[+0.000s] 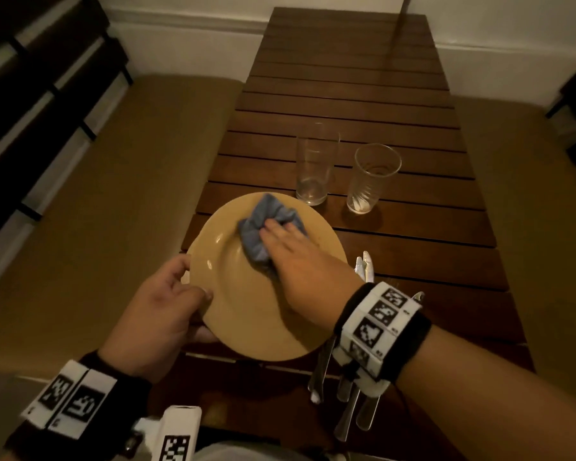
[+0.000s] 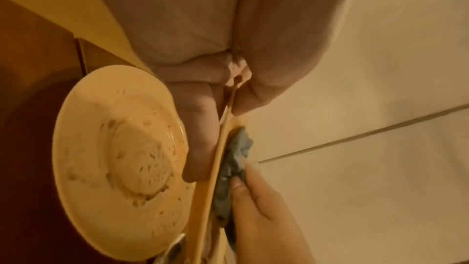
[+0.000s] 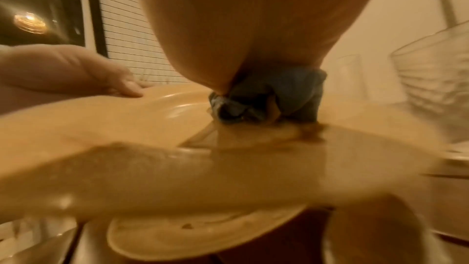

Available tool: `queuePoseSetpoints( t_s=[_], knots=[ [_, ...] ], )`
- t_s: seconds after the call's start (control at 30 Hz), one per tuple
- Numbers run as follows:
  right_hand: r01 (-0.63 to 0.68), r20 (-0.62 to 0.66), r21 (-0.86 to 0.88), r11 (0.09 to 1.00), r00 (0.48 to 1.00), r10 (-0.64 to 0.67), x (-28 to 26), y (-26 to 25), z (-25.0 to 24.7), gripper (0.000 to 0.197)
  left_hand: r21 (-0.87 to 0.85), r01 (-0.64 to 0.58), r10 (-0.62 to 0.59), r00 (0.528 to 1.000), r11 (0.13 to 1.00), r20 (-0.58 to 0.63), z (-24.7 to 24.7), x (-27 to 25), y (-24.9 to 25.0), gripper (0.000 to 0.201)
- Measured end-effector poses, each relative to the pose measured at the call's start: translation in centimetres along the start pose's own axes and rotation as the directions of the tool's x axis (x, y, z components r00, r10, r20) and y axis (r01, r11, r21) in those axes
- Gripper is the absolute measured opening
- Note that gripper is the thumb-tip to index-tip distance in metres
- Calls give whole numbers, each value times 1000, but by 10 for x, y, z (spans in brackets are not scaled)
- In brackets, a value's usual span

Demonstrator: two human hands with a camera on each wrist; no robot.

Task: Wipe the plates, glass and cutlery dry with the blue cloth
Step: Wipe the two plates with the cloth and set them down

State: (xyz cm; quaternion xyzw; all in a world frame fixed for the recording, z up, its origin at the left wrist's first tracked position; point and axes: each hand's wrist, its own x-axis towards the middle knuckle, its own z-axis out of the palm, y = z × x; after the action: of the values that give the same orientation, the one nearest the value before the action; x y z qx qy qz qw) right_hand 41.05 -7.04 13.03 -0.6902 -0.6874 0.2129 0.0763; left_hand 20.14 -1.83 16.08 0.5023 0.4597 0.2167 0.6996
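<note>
1. The step in hand is drying a plate: the yellow plate (image 1: 246, 294) is lifted off the desk (image 1: 396, 227) and the bunched blue cloth (image 1: 263, 227) sits on its upper face, toward the far side.

2. The left hand (image 1: 157, 314) has a pinching grip on the plate's near-left rim: the left-wrist view shows the thumb on the upper face and the fingers (image 2: 200, 148) under it.

3. The right hand (image 1: 300, 257) lies on the cloth with fingers nearly straight, pressing it flat to the plate rather than clenching it; I cannot tell how the thumb sits.

4. A second plate (image 2: 121, 160) lies on the desk beneath the held one, its surface speckled with what look like drops or marks.

5. Two glasses (image 1: 316, 164) stand apart from the plate, further along the desk; the cutlery (image 1: 350, 394) lies at the right, partly hidden under the right wrist.

6. Judged from this, the task is early. The next move probably calls for sweeping the cloth round the remaining face and rim while the left grip keeps the plate steady, then turning it to reach the underside.
</note>
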Motion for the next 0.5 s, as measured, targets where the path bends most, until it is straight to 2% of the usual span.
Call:
queuePoseSetpoints(
  t_s=[0.07, 0.13, 0.2, 0.27, 0.33, 0.4, 0.5],
  knots=[
    [-40, -13, 42, 998, 999, 41, -1, 10, 1, 68, -68, 9, -8, 1000, 998, 2, 3, -5, -2, 22],
    [-45, -42, 163, 986, 998, 52, -7, 6, 7, 61, -113, 7, -10, 1000, 994, -26, 5, -8, -7, 19],
    [42, -60, 277, 960, 998, -26, -12, -13, 17, 55, -142, -18, 2, 994, 990, -111, 6, -6, -13, 18],
    [150, -31, 300, 942, 989, -147, -14, -35, 29, 53, -151, -41, 8, 976, 988, -217, 0, -3, -19, 18],
    [194, -6, 293, 936, 980, -201, -13, -45, 38, 50, -165, -43, -3, 964, 985, -267, -8, -3, -22, 18],
    [191, -7, 243, 951, 981, -195, -11, -40, 39, 48, -185, -30, -23, 961, 982, -276, -14, -4, -23, 23],
    [142, -19, 47, 989, 990, -141, -10, -26, 32, 37, -213, -8, -50, 963, 977, -265, -22, -10, -23, 34]
  ],
)
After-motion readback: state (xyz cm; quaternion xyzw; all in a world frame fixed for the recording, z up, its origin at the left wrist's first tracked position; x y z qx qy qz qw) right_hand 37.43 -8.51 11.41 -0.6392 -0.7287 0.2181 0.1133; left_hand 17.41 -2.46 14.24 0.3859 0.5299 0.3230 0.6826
